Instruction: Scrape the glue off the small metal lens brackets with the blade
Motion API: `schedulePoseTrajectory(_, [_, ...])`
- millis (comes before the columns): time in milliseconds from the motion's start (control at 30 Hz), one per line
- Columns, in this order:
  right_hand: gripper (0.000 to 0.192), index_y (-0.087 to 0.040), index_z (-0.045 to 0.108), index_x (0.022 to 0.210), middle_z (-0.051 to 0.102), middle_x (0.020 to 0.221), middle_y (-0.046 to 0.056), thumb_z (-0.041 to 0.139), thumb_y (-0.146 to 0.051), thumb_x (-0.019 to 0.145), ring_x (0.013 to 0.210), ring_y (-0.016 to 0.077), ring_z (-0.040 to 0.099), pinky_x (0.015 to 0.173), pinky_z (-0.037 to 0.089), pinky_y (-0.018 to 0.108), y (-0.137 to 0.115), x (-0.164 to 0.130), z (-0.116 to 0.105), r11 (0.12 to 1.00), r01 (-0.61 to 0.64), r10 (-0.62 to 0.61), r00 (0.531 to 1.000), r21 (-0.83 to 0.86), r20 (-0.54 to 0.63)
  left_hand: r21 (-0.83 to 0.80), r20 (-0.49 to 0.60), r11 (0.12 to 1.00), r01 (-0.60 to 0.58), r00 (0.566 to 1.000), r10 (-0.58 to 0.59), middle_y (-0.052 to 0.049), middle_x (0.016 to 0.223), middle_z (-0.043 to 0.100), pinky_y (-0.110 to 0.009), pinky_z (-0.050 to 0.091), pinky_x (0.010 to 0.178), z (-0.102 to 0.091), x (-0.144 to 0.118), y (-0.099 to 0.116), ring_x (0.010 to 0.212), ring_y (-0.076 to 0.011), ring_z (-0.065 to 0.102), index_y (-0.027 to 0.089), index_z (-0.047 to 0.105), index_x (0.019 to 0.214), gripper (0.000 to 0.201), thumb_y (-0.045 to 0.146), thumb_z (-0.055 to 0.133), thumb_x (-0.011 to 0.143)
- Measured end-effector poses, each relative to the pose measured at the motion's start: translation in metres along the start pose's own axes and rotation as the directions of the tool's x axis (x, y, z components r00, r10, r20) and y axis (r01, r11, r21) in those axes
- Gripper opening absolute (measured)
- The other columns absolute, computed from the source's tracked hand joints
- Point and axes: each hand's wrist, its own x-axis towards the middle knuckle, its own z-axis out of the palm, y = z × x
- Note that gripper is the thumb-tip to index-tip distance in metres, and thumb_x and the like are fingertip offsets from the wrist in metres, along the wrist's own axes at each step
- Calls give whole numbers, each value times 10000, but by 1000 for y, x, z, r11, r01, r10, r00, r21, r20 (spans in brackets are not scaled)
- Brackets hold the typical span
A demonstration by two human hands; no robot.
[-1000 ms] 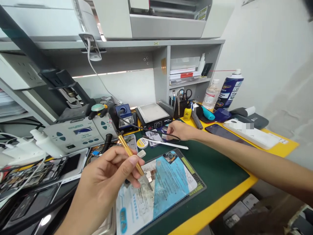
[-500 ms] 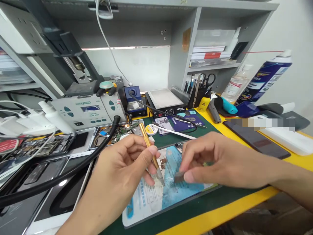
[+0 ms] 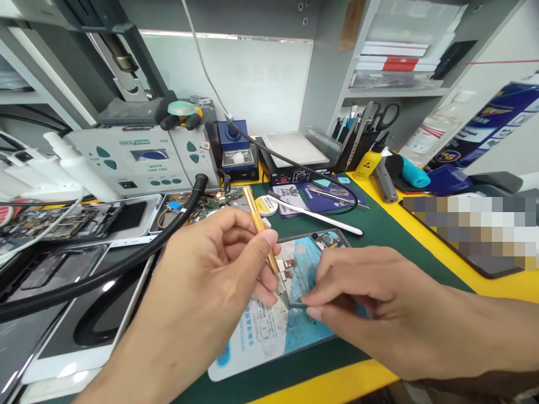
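My left hand is closed around a slim knife with a gold metal handle, its flat grey blade pointing down toward the mat. Pinched between the thumb and fingertips of my right hand is a small, thin grey piece, whose kind I cannot make out. The blade tip is right by the left end of this piece; whether they touch is unclear. Both hands are over a blue and white printed work mat. Small brown flex-cable parts lie on it beside the knife.
A thick black hose crosses phone housings at the left. Behind stand a rework station, a heating plate and a tool holder. A white brush lies past the mat. Bottles and a spray can are at the right.
My right hand has brought the grey piece left and turned it flatter, up to the knife's tip. My left hand keeps its grip on the knife. The camera view has shifted.
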Motion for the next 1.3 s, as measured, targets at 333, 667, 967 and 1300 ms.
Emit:
schedulePoseTrajectory(333, [166,-184,702,882,568,704,-38,644,-29,887,584,75,511,543,418,194,-1,4,0,999,35,-35,999,5,-3,-33,-5,999,27,1000,-27,-22,574,727,-234,598,429,2,3,-3,430,-209,710,196,674,805,208,371,748,888])
schedulePoseTrajectory(667, [152,-216,675,848,561,675,-39,662,-69,886,570,96,495,503,391,230,4,1,4,1000,13,-13,999,25,-32,-34,-9,998,46,999,-46,-36,563,724,-271,609,426,3,4,-4,439,-238,718,184,683,841,203,375,740,880])
schedulePoseTrajectory(967, [170,-194,634,814,531,677,-58,651,-35,873,597,81,463,537,371,231,3,1,4,999,20,-20,1000,26,-12,-76,-13,994,78,997,-80,-41,565,727,-282,626,434,4,4,-6,441,-237,717,180,674,831,205,364,756,869])
schedulePoseTrajectory(1300, [161,-197,658,838,534,679,-55,659,-42,879,580,84,454,524,367,228,4,2,4,999,0,1,1000,41,-9,-86,-20,994,70,997,-72,-38,552,713,-266,624,435,5,2,-5,442,-221,711,177,663,805,188,333,748,866])
